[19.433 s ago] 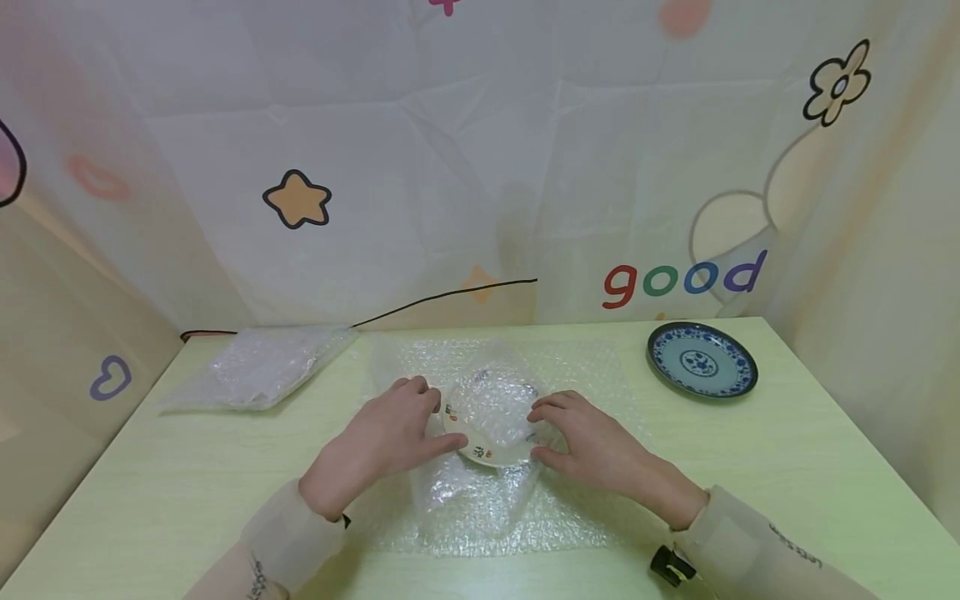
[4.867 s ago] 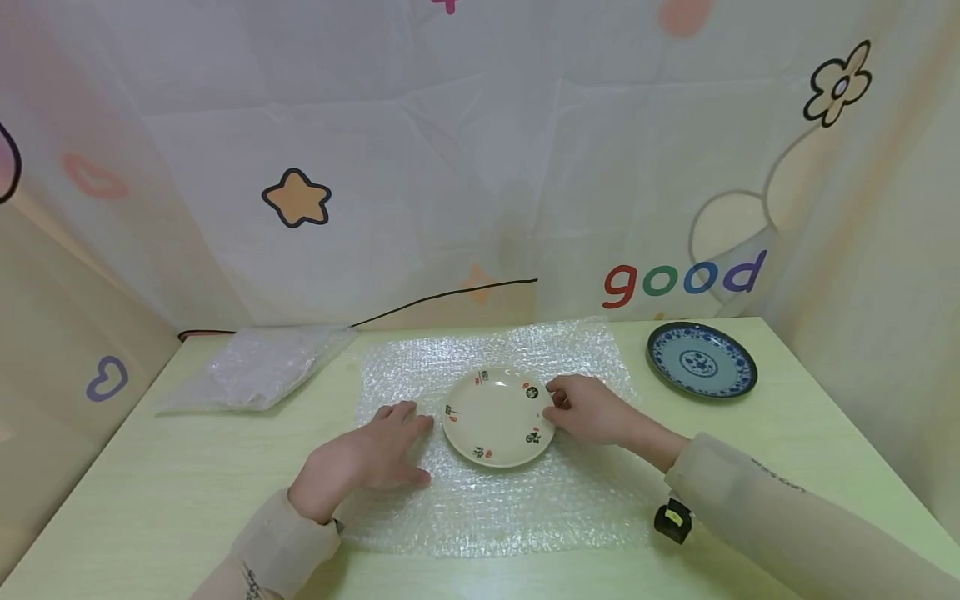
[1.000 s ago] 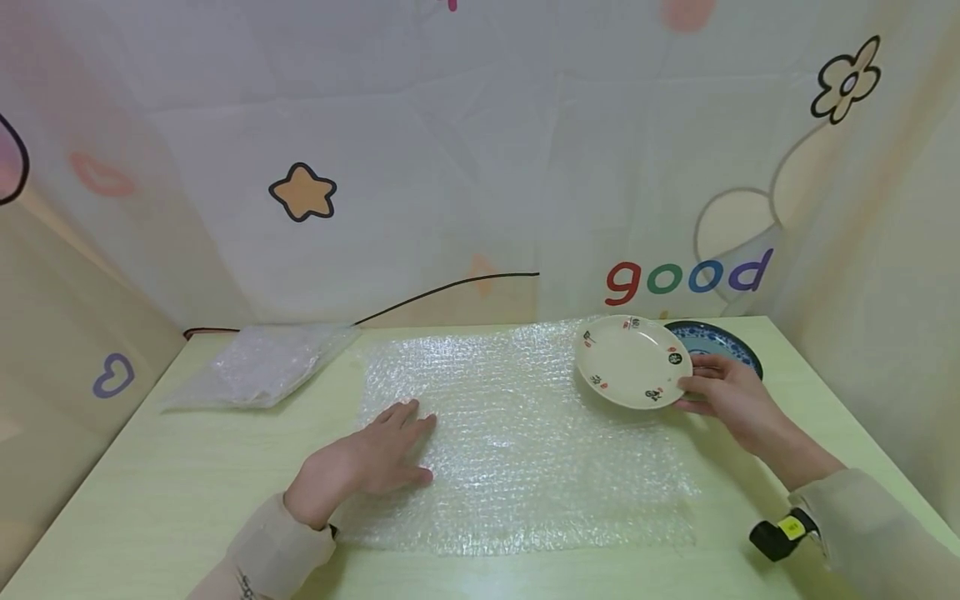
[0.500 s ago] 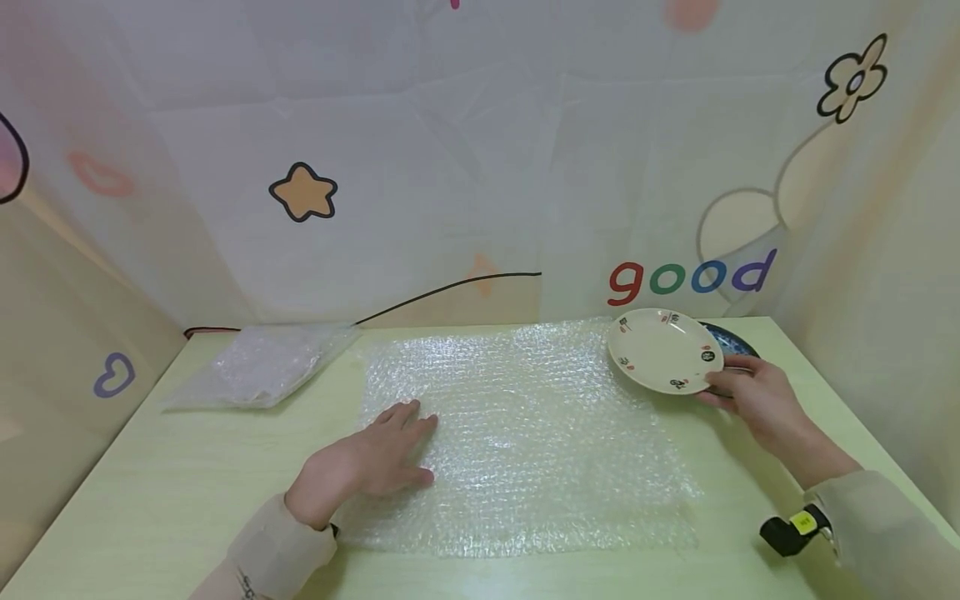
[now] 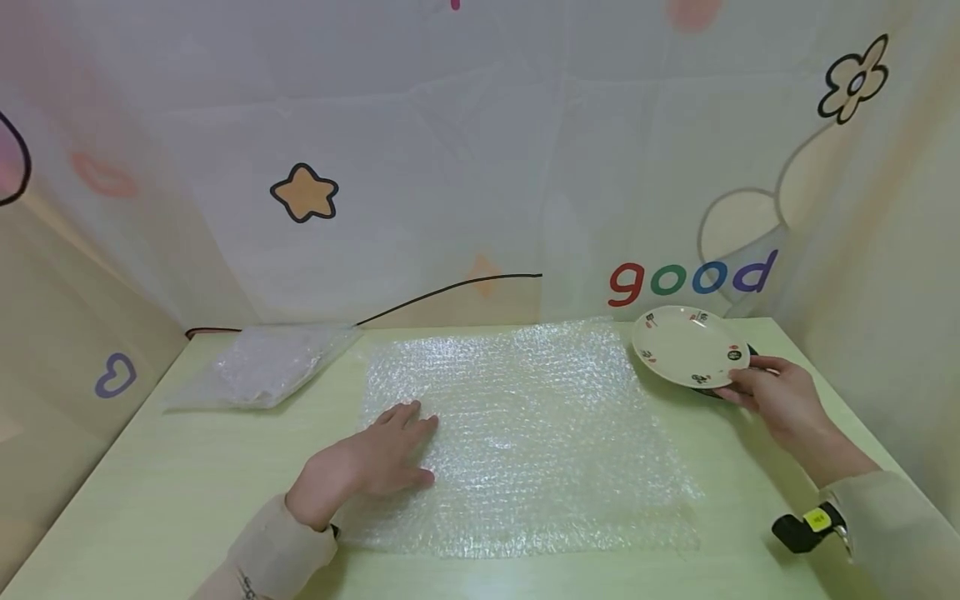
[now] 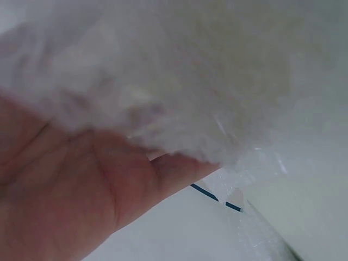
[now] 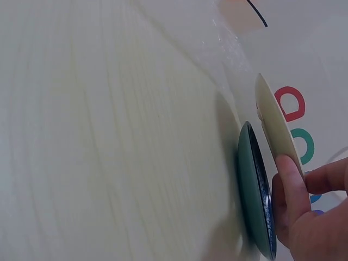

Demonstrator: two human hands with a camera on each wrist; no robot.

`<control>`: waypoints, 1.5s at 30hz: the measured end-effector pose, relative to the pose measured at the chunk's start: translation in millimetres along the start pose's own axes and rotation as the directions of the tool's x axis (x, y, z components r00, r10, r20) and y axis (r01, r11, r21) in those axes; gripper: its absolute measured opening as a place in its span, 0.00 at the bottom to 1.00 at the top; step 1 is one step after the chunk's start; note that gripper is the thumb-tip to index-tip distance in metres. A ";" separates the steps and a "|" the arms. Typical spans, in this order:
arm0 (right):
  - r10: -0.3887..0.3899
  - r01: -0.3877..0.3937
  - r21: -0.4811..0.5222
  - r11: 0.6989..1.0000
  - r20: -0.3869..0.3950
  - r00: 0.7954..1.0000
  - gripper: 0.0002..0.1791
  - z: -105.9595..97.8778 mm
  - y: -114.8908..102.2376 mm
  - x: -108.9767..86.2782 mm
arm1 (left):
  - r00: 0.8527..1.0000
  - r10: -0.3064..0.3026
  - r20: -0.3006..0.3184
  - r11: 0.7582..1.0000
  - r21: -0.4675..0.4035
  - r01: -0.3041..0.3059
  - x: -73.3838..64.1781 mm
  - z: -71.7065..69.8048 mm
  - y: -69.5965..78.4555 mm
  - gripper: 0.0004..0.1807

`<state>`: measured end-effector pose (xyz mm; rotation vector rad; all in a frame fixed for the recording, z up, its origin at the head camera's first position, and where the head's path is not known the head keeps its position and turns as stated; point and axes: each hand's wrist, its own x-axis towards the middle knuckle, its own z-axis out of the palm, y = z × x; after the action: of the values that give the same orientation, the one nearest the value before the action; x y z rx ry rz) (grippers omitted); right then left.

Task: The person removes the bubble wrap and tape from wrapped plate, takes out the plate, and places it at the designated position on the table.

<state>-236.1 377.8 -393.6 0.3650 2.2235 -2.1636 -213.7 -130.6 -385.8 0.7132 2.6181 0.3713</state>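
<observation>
My right hand (image 5: 787, 404) pinches the right rim of a cream plate (image 5: 686, 346) with small red and black drawings. It holds this plate over a blue patterned plate (image 7: 254, 190), which is mostly hidden from the head view. In the right wrist view a gap shows between the two plates. My left hand (image 5: 367, 458) rests, fingers spread, at the left edge of a flat sheet of bubble wrap (image 5: 525, 442). Blurred wrap fills much of the left wrist view, above the palm (image 6: 65, 185).
A folded bubble-wrap bundle (image 5: 262, 367) lies at the table's back left; what it contains is unclear. Behind the pale green table (image 5: 187, 492) hangs a printed curtain (image 5: 450, 167), with more cloth on both sides.
Earlier the cream plate lay mid-sheet under bubble wrap, then uncovered. My right hand has lifted it and carried it right, over the blue plate. The left hand has lately stayed put.
</observation>
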 end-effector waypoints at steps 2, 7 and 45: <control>0.008 -0.008 0.012 1.000 -0.005 1.000 0.41 -3.0 0.9 0.0 | 1.000 -0.001 0.003 1.000 -0.004 0.001 0.0 0.3 0.2 0.41; 0.023 -0.023 0.022 0.999 -0.022 0.999 0.42 -10.4 2.0 0.3 | 1.000 0.000 0.003 1.000 -0.001 0.000 -0.3 -0.6 1.4 0.41; 0.035 -0.041 -0.064 0.997 -0.088 0.995 0.40 -32.9 4.4 -7.2 | 1.000 -0.003 0.017 1.000 0.016 0.003 -0.3 -3.2 2.7 0.41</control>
<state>-223.4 409.3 -395.4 0.5046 2.3054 -2.0889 -213.8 -128.9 -381.9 0.7142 2.6091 0.3420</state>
